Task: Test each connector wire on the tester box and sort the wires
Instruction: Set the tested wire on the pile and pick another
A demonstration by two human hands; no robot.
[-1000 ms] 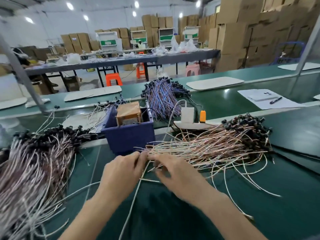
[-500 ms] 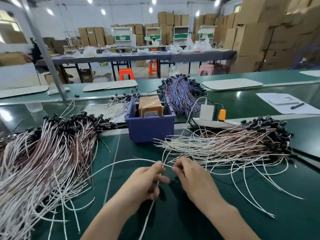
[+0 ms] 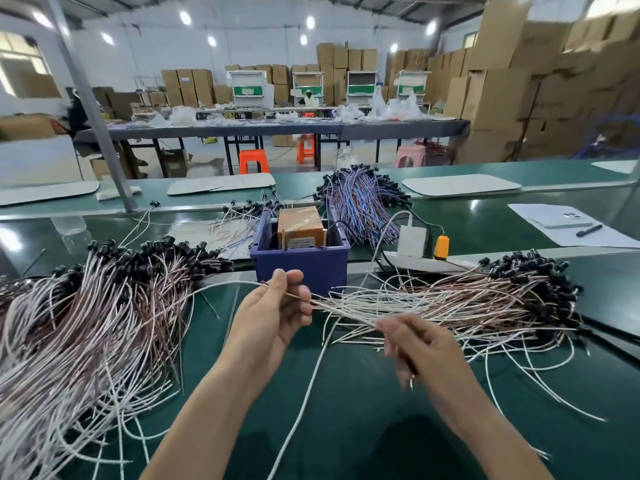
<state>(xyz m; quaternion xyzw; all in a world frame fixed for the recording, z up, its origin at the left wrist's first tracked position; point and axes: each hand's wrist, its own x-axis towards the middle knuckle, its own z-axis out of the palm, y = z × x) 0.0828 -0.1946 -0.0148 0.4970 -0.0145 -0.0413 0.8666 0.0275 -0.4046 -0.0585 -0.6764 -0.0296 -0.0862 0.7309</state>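
Connector wire (image 3: pixel 287 291) now sits higher than half a second ago. Then both hands were low on the green tabletop (image 3: pixel 346 427), close together with their fingertips nearly meeting on it. Now the left hand (image 3: pixel 273 317) has risen in front of the blue bin (image 3: pixel 298 268), and the two hands are well apart.

At the far left lies a large heap of white and pinkish wires (image 3: pixel 86 323), its black connectors along the far edge. The left hand's grip is a pinch, with thumb and fingertips closed on the connector wire near its bare end. The wire then runs off to the right into the other heap.

The tester box (image 3: pixel 299 225), orange-brown, stands inside the blue bin just beyond that hand. A bundle of blue and purple wires (image 3: pixel 363 206) lies behind it.

The right hand (image 3: pixel 422 344) is blurred. Its fingers are curled at the near edge of the right heap (image 3: pixel 485 299), and its grip is around a thin strand (image 3: pixel 411 382) whose tip pokes out below the palm.

Loose white ends from both heaps spread across the tabletop around the forearms. Beyond the right heap lies a power strip (image 3: pixel 391 259) carrying a white adapter (image 3: pixel 412 240) and an orange plug (image 3: pixel 441 247). Papers (image 3: pixel 588 237) with a pen (image 3: pixel 588 230) lie farthest right.
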